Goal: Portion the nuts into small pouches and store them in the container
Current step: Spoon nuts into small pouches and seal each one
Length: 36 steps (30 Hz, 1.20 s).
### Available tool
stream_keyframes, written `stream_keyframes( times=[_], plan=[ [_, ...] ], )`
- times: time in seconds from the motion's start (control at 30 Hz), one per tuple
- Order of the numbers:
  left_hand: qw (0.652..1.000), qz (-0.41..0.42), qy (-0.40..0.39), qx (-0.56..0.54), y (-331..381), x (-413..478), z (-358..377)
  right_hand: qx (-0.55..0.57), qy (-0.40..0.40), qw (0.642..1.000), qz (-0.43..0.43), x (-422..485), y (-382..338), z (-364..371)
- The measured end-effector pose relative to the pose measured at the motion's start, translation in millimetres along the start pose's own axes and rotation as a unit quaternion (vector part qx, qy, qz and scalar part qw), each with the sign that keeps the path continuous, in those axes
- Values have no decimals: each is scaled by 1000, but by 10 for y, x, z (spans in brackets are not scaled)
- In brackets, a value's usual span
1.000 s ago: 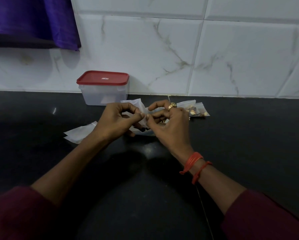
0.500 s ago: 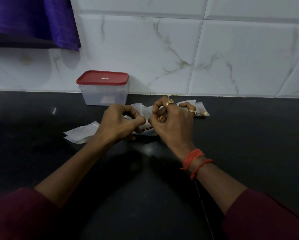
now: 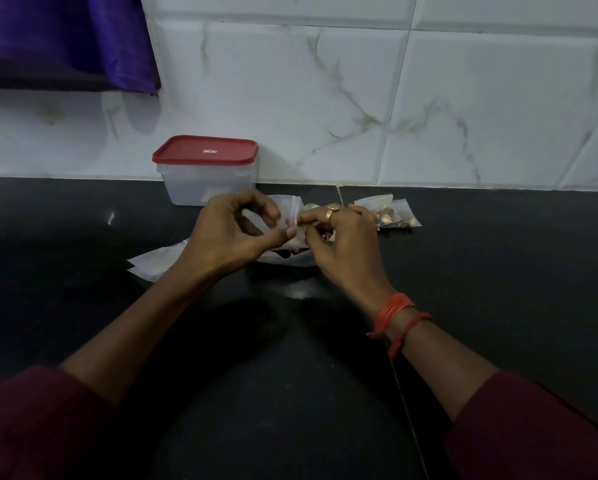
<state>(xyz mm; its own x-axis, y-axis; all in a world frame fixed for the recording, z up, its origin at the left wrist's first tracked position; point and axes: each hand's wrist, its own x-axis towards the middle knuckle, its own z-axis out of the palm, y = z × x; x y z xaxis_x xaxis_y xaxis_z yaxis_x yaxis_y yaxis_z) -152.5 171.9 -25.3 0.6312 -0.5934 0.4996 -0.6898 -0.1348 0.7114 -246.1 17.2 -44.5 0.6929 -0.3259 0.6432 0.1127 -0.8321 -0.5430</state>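
Observation:
A small clear pouch (image 3: 290, 216) hangs between both hands above the black counter. My left hand (image 3: 228, 233) pinches its left edge with thumb and fingers. My right hand (image 3: 339, 237), with a gold ring, pinches its right edge. Below the hands lies a bigger plastic bag (image 3: 292, 259) with dark nuts showing in it. Filled pouches of nuts (image 3: 391, 213) lie to the right, behind my right hand. A translucent container with a red lid (image 3: 205, 171) stands shut against the wall.
Flat unfilled pouches (image 3: 153, 263) lie on the counter under my left forearm. The black counter (image 3: 498, 271) meets a white marble-tiled wall (image 3: 325, 98). A purple cloth (image 3: 65, 39) hangs at the upper left.
My right hand's fingers have come down from over the pouch and now pinch its right edge. The left hand keeps its pinch, and the pouch stays between the two hands.

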Motion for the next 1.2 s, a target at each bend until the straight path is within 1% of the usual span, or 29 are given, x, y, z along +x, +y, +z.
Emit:
stream_keyframes(
  times=[0.03,0.1,0.2,0.3,0.43,0.57,0.63,0.7,0.77,0.83,0.93,1.07,1.2],
  plan=[
    [997,32,15,62,-21,5,-35,24,7,1000,16,6,4,-1],
    [983,70,10,172,-69,22,-78,64,15,997,47,11,7,-12],
    [969,80,-5,235,-96,28,-68,103,2,992,78,22,28,-31],
    [950,118,-11,287,-116,15,-39,126,-23,987,96,36,44,-45],
    [953,123,-11,275,-144,7,-56,126,-37,987,88,37,20,-69],
    [956,127,-21,263,-141,15,-79,3,-56,998,20,32,5,-86],
    [955,125,-31,267,-140,11,-81,-31,-79,996,11,39,11,-84],
    [949,119,-47,287,-155,2,-72,-6,-103,994,29,52,19,-83],
    [947,111,-55,295,-179,1,-61,46,-109,992,54,62,23,-77],
    [949,104,-53,292,-179,1,-63,73,-106,989,74,56,18,-68],
    [936,127,-32,326,-149,-11,-53,87,-85,989,82,36,10,-52],
    [924,168,-30,343,-89,-17,0,40,-96,992,64,24,-30,-41],
    [919,172,-34,354,-90,-16,-6,6,-103,994,46,17,-51,-67]
  ],
)
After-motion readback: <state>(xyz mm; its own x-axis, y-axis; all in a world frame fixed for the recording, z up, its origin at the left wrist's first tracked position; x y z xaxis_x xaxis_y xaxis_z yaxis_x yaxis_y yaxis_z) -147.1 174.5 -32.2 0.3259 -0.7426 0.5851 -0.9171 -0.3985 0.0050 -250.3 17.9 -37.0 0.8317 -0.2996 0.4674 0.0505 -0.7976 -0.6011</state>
